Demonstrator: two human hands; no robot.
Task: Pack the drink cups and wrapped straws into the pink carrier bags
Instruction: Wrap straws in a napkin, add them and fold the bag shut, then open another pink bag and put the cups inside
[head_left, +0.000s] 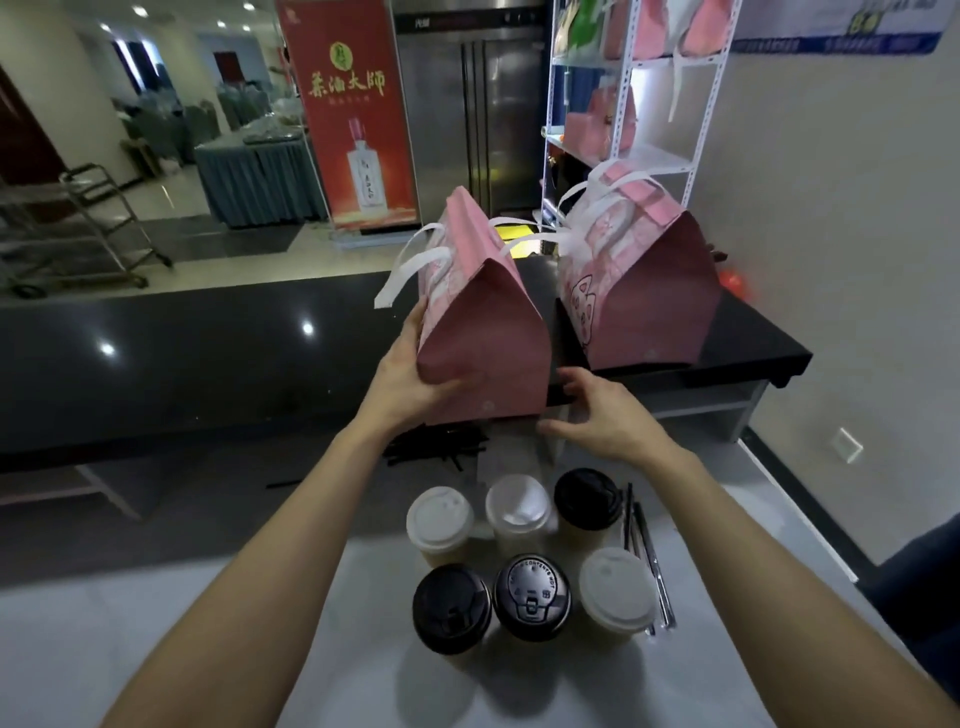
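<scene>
A closed pink carrier bag (483, 332) with white handles stands on the black counter's near edge. My left hand (415, 374) holds its left lower corner, fingers flat along the side and thumb across the front. My right hand (597, 415) hovers just right of the bag's base with fingers spread, touching nothing I can make out. A second pink bag (639, 291) stands to the right on the counter. Several lidded cups sit on the white table below, some with white lids (440, 519) and some with black lids (531, 595). Wrapped straws (649, 561) lie right of the cups.
A heap of black straws (441, 449) lies under the counter's edge. The black counter (208, 364) runs left to right. A white shelf (649, 104) with more pink bags stands behind, beside a red banner (353, 114) and a steel fridge.
</scene>
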